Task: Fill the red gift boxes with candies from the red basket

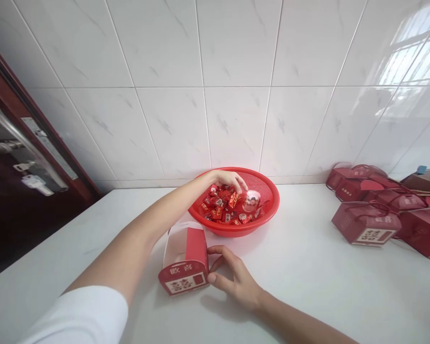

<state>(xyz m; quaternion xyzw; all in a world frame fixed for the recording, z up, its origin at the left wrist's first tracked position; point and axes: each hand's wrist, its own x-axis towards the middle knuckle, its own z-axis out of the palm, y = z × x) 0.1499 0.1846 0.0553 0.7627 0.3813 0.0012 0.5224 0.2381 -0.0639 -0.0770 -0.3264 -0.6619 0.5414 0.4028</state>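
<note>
left hand: narrow, over the rim of the red plastic basket [276, 200], fingers curled [232, 179] at a clear round capsule [251, 200]; holding or not, cannot tell
basket contents: wrapped red sweets [218, 211]
right hand [236, 281]: wide, thumb and forefinger touching the paper gift box [186, 258]
rest: red gift boxes [365, 223] heaped at right on the white counter [301, 286]

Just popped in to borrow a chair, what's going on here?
A person's left hand is reaching into a red plastic basket of red-wrapped sweets, fingertips near a clear round packet. Their right hand is against an open red-and-white gift box on the white counter. More red boxes are piled to the right.
</note>
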